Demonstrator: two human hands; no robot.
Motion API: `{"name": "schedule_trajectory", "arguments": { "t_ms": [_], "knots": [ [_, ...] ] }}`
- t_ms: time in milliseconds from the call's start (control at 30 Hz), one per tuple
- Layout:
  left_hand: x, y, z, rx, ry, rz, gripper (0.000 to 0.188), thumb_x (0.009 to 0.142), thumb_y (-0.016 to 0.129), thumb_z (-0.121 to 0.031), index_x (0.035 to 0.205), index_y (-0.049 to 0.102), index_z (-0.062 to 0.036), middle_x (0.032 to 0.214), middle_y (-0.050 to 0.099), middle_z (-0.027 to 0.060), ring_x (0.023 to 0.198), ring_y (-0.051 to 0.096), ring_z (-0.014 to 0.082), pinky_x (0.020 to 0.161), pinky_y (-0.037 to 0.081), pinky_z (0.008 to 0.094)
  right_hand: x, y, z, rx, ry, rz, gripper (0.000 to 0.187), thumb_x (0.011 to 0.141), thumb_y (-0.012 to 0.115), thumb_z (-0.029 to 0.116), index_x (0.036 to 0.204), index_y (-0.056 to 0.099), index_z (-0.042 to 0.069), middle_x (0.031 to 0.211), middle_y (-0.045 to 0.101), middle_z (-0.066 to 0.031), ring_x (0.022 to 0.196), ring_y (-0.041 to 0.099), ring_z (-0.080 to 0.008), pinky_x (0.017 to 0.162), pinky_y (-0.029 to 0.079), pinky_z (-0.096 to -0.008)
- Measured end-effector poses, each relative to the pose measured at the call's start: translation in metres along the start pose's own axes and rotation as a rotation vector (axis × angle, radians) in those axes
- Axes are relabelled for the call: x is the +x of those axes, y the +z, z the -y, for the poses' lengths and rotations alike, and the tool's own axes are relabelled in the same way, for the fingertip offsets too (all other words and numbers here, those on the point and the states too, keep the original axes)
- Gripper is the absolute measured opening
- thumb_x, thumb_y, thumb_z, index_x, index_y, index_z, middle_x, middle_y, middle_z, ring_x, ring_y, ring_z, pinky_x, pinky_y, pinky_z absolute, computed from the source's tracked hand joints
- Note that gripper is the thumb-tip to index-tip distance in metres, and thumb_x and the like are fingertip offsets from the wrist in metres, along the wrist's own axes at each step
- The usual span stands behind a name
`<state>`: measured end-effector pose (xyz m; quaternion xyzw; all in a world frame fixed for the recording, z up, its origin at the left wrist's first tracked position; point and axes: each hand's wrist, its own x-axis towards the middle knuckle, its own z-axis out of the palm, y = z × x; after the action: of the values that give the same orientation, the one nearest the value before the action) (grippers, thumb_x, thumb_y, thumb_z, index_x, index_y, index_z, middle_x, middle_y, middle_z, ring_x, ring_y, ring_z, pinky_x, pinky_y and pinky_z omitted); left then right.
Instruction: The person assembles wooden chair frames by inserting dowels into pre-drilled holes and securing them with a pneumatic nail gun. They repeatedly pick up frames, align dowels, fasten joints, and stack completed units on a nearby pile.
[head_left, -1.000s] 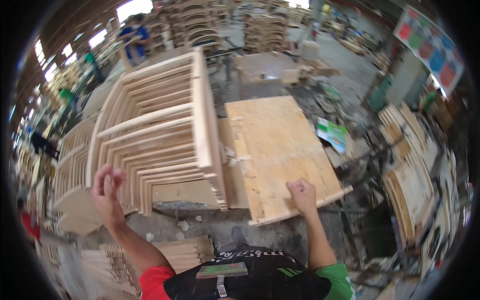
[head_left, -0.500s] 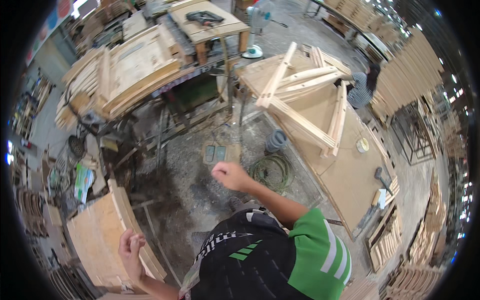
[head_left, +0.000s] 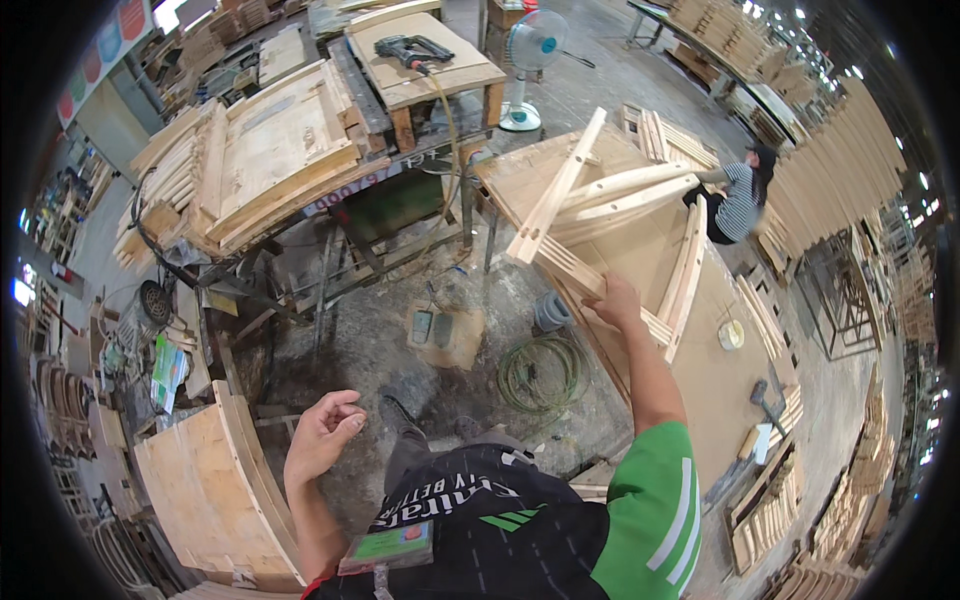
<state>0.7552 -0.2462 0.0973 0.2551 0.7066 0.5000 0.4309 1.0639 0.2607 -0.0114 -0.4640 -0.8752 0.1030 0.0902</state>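
Note:
On the right, my right hand (head_left: 615,302) rests on a bundle of long pale wooden slats (head_left: 574,268), its fingers curled over them; the undersides of the fingertips are hidden. The slats lie slantwise along the near side of a brown-topped workbench (head_left: 690,400). Curved wooden pieces (head_left: 625,187) and a straight wooden piece (head_left: 565,180) lie across the far end of the same bench. My left hand (head_left: 325,435) hangs in the air over the floor, holding nothing, with its fingers loosely bent and apart from the thumb.
A coiled hose (head_left: 543,375) and a grey bucket (head_left: 551,312) sit on the floor beside the bench. On the bench are a round tub (head_left: 731,335) and a hammer (head_left: 768,400). A co-worker (head_left: 735,195) crouches beyond it. A fan (head_left: 535,45) stands behind; a wooden panel (head_left: 205,480) is at left.
My right hand has moved right from above the floor onto the slats. My left hand has moved up and right, and its fingers have loosened. The view has shifted slightly.

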Motion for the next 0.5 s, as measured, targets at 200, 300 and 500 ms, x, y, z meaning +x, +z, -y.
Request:
{"name": "schedule_trajectory", "arguments": {
  "t_ms": [200,300,500],
  "knots": [
    [-0.003,-0.037,0.031,0.030,-0.067,-0.111,0.042,0.101,0.074,-0.011,0.138,0.061,0.0023,0.103,0.072,0.0033,0.093,0.065,0.0098,0.084,0.054,0.0277,0.014,-0.017,0.023,-0.074,-0.042,0.037,0.046,0.083,0.084,0.040,0.113,0.071,0.009,0.108,0.071,-0.0174,0.107,0.068,-0.0393,0.091,0.055,-0.0502],
    [0.007,-0.067,0.048,0.041,-0.071,-0.114,0.039,0.101,0.073,-0.012,0.137,0.062,0.0006,0.103,0.073,0.0033,0.093,0.065,0.0091,0.084,0.054,0.0272,0.018,-0.043,0.025,-0.134,-0.106,-0.210,0.028,0.084,0.077,0.027,0.104,0.074,0.008,0.100,0.072,-0.0172,0.098,0.070,-0.0401,0.085,0.056,-0.0513],
    [0.026,-0.147,0.059,0.028,0.015,-0.191,0.038,0.099,0.074,-0.011,0.134,0.064,0.0013,0.099,0.072,0.0018,0.091,0.064,0.0088,0.083,0.053,0.0277,0.030,-0.163,0.105,-0.156,-0.124,-0.482,0.018,0.086,0.076,0.021,0.094,0.075,0.005,0.092,0.072,-0.0212,0.087,0.070,-0.0432,0.079,0.056,-0.0504]
  ]
}}
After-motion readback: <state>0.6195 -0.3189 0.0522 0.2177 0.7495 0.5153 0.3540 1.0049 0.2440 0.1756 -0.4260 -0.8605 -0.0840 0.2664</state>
